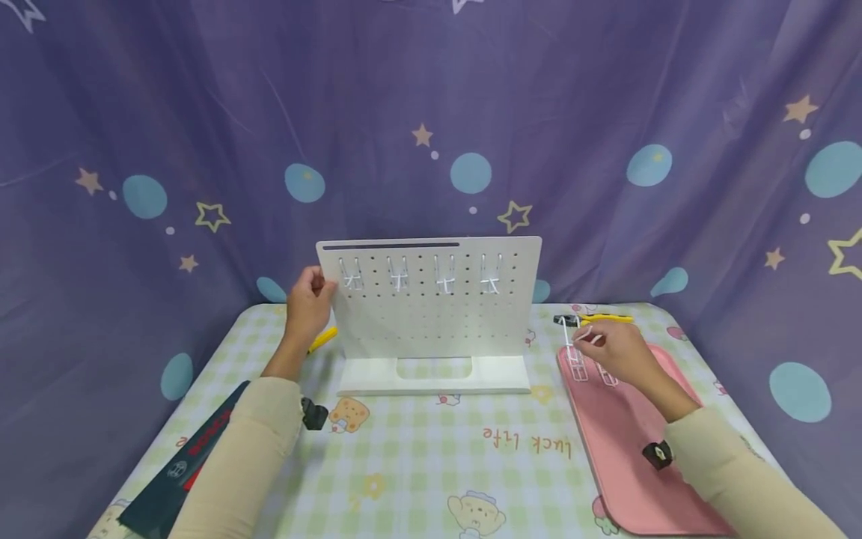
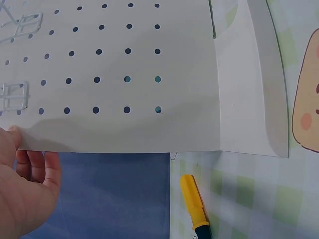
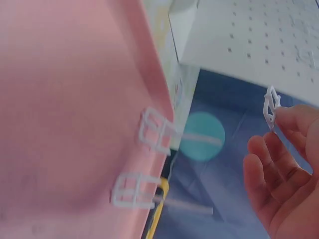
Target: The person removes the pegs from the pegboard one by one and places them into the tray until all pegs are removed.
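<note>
A white pegboard (image 1: 431, 322) stands upright on its base at the middle of the table. Several white wire hooks (image 1: 399, 275) hang in a row near its top. My left hand (image 1: 310, 307) grips the board's left edge, thumb on the front and fingers behind, as the left wrist view shows. Over the tray's far end, my right hand (image 1: 622, 350) pinches one white wire hook (image 3: 270, 107) between thumb and fingers. Two more hooks (image 3: 157, 132) lie at the end of the pink tray (image 1: 640, 457), their prongs sticking out past its rim.
Behind the tray lies a pair of pliers with yellow handles (image 1: 609, 318). A yellow-handled tool (image 2: 193, 201) rests left of the board, partly hidden in the head view. At the table's left is a dark pouch with red lettering (image 1: 182, 464). A patterned curtain (image 1: 431, 112) surrounds the table.
</note>
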`<state>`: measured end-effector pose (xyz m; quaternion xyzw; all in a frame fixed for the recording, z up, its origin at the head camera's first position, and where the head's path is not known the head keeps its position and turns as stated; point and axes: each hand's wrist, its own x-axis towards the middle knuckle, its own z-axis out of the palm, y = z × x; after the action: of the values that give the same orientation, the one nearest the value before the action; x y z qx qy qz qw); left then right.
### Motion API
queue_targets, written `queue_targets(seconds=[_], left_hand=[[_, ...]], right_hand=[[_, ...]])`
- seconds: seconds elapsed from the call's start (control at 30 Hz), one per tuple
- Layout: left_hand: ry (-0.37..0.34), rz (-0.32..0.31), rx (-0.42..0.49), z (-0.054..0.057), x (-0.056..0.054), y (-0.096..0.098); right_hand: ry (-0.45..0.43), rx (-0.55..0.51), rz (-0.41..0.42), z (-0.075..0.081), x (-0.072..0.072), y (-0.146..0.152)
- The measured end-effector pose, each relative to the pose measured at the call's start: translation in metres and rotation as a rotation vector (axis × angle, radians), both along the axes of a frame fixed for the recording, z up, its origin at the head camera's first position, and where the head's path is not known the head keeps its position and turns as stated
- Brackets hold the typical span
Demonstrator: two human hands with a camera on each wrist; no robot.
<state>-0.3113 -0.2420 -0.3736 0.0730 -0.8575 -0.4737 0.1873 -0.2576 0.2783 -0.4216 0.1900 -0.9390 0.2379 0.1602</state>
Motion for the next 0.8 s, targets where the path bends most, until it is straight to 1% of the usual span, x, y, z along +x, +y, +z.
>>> queue_targets(seconds=[0.1,0.23,0.43,0.53,0.7,0.8], left_hand=[[0.006,-0.002,-0.001,-0.001,0.001,0.001],[0.027,-0.001,-0.008,-0.001,0.001,0.002],[0.021,-0.007,-0.013,-0.002,0.001,0.002],[0.015,-0.007,-0.015,-0.002,0.001,0.002],[0.009,-0.002,-0.017,0.0,0.002,0.002],[0.02,-0.003,-0.017,0.0,0.002,0.002]], right_hand=[[0.018,0.013,-0.034,0.002,0.0,0.013],[0.005,0.008,-0.069,0.005,-0.001,0.03],[0.043,0.022,-0.13,0.0,-0.003,0.058],[0.044,0.023,-0.156,-0.005,-0.004,0.071],[0.003,0.056,-0.187,-0.014,-0.006,0.091],[-0.052,0.091,-0.189,-0.019,-0.007,0.099]])
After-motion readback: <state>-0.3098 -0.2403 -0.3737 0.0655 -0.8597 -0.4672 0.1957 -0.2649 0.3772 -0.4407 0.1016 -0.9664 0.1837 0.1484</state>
